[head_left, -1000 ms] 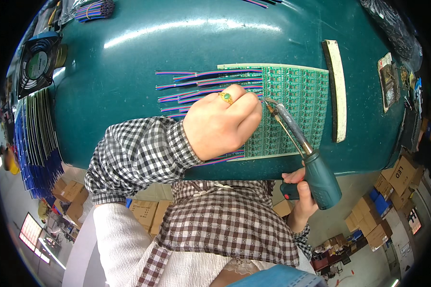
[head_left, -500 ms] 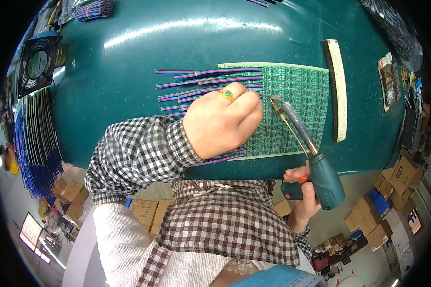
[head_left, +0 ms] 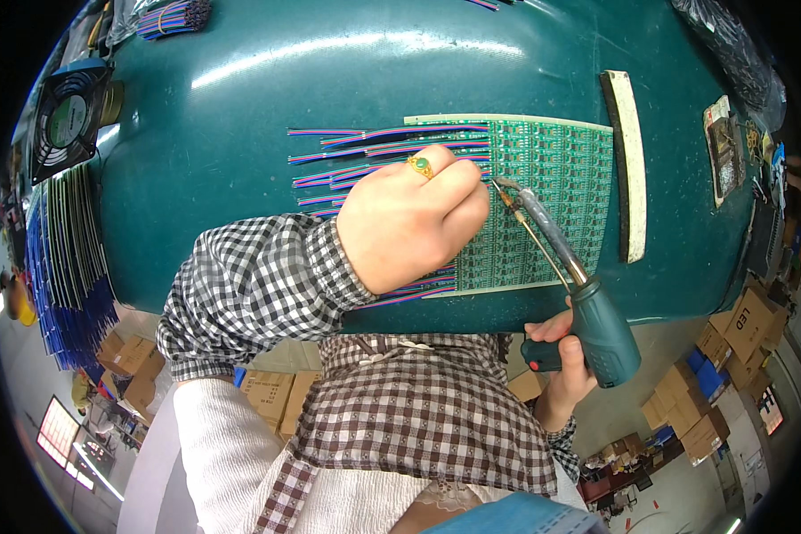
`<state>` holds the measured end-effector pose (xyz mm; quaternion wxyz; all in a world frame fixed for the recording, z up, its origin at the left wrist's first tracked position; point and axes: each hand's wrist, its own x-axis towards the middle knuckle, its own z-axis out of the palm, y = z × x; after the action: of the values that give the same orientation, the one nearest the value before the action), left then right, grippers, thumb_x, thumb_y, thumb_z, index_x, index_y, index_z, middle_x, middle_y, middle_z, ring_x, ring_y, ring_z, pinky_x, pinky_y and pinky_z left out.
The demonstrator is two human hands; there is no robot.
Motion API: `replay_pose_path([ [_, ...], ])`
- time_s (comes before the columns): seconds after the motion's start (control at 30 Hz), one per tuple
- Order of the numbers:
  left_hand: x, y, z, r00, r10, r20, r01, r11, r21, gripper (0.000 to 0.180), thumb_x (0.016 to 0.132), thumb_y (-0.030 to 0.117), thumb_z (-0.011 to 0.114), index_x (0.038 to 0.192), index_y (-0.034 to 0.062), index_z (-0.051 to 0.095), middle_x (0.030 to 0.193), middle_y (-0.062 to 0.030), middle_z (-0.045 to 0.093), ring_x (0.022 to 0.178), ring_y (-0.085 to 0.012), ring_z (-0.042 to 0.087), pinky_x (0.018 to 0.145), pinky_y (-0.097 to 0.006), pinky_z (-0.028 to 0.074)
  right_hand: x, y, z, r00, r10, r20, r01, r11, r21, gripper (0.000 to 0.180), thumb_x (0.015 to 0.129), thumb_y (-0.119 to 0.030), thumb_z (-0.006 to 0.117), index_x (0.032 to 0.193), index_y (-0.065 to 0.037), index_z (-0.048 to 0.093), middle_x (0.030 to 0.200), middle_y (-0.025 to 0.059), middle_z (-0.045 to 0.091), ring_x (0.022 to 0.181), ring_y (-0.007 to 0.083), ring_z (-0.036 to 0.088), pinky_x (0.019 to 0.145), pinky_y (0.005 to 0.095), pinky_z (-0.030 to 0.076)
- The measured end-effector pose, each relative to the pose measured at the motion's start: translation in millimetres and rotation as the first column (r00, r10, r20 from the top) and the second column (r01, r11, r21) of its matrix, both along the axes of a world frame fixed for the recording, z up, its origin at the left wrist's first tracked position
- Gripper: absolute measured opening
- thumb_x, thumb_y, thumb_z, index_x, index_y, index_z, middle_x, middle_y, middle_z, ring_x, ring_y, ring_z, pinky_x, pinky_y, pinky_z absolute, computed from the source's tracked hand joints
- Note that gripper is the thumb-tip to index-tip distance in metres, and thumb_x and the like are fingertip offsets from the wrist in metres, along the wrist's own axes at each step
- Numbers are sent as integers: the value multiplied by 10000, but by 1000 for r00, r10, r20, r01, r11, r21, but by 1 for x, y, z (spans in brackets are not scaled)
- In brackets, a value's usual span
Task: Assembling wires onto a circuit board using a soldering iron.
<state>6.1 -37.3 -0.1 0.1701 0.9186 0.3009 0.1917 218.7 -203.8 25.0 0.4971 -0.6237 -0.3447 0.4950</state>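
My right hand (head_left: 568,367) grips the black handle of a dark green soldering gun (head_left: 603,336). The gun's bent metal tip and thin feed tube point up and left, the tip at the wire ends beside my left fingers. My left hand (head_left: 409,218), with a green-stoned ring, is closed over the left part of a green circuit board panel (head_left: 552,196); its fingertips are hidden, so whatever they pinch does not show. Several striped ribbon wires (head_left: 392,149) run leftward from the panel, above and below this hand. Their ends meet the board along one column.
A curved white strip with a dark edge (head_left: 630,169) lies right of the panel. On the left are a black fan (head_left: 67,120) and a hanging stack of wired boards (head_left: 69,258). A bundle of wires (head_left: 173,18) lies far left, a dark block in a tray (head_left: 724,151) far right.
The soldering gun has shifted slightly left, bringing its tip closer to my left fingertips and the wire ends. My left hand has barely moved.
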Motion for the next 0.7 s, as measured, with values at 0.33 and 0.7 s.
replay_pose_path([
  [0.33, 0, 0, 0, 1000, 1, 8, 0, 1000, -23, 278, 694, 68, 630, 962, -3, 655, 903, -75, 578, 798, -207, 593, 646, -296, 529, -1, 0, 1, 1000, 5, 8, -4, 1000, -23, 546, 907, -232, 603, 1247, 156, 425, 795, 124, 563, 682, 217, 606, 683, 411, 586],
  [0.7, 0, 0, 0, 1000, -9, 2, 9, 1000, -29, 284, 694, 71, 622, 965, -7, 652, 913, -81, 578, 803, -212, 592, 652, -301, 530, -1, 0, 2, 999, -42, 20, 42, 999, 6, 554, 905, -250, 609, 1246, 150, 432, 794, 124, 564, 674, 216, 596, 674, 408, 584],
])
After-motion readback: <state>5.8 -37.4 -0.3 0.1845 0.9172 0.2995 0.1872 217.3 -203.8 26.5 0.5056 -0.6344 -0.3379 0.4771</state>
